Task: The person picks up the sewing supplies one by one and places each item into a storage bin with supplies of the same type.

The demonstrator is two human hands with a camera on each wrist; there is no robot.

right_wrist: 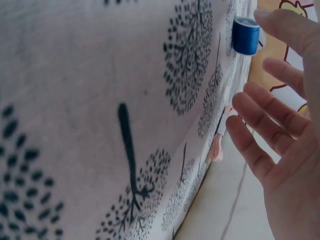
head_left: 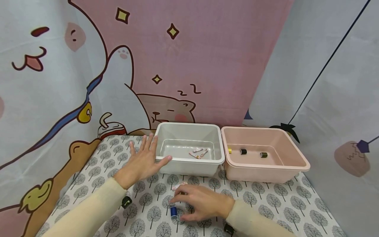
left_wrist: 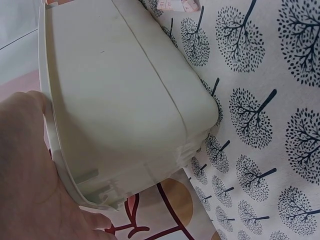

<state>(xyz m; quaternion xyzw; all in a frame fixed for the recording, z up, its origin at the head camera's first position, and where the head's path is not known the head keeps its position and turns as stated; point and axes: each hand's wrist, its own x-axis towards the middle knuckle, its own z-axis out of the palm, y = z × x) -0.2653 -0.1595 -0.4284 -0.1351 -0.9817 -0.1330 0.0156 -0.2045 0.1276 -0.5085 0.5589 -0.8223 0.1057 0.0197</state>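
Observation:
My left hand (head_left: 140,164) rests on the left front corner of a white plastic bin (head_left: 189,164), fingers straight and spread. In the left wrist view this hand lies along the bin's rim (left_wrist: 55,135). On the tree-print cloth stands a blue thread spool (head_left: 173,212), just left of my right hand (head_left: 204,202). The right hand's fingers are loosely bent and spread, with the thumb near the spool. In the right wrist view nothing is held. A pale pink bundle with a white band (right_wrist: 216,147) lies beyond the fingers, partly hidden by the hand in the head view.
Inside the white bin lie several small pinkish bundles (head_left: 195,154). A pink bin (head_left: 266,172) stands right beside it, holding a yellow spool (head_left: 229,150), a black spool (head_left: 243,151) and a dark green spool (head_left: 263,154). Printed curtains hang behind the table.

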